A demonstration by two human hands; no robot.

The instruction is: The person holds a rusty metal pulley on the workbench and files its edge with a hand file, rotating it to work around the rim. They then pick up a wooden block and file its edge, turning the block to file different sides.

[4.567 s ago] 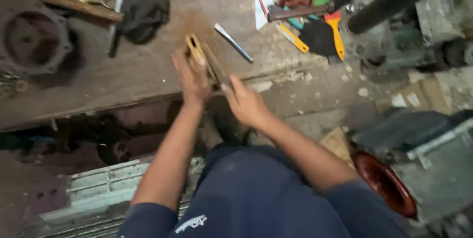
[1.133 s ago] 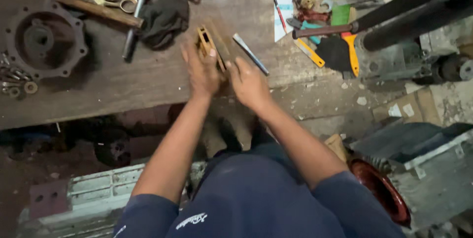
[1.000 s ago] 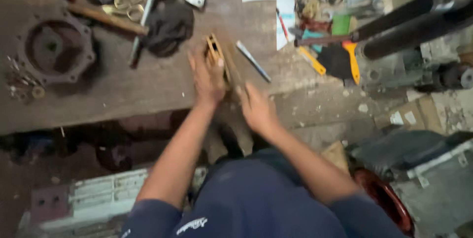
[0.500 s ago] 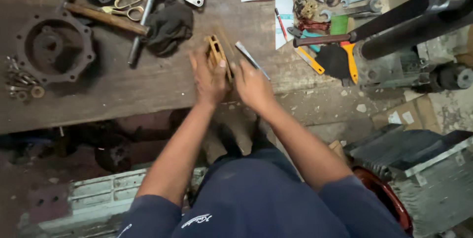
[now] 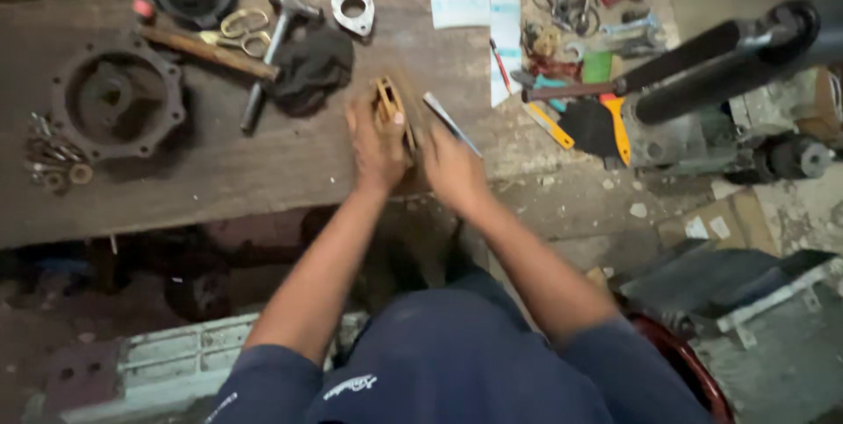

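Head view looks down on a worn wooden bench, where both hands meet on a small tan slotted piece, stood on edge near the bench's middle. The left hand wraps its fingers around the piece's left side, gripping it; the right hand presses in from the right, fingers curled, though whether they close on the piece or only brace it is hidden.

Thin walls and open slots suggest something light and fairly stiff, probably easy to crack if squeezed across the flat faces. Holding it by the solid outer edges, as the left hand does, looks safest.

Just right of the hands lies a slim metal blade. Farther left sit a dark rag, a hammer and a round cast housing.
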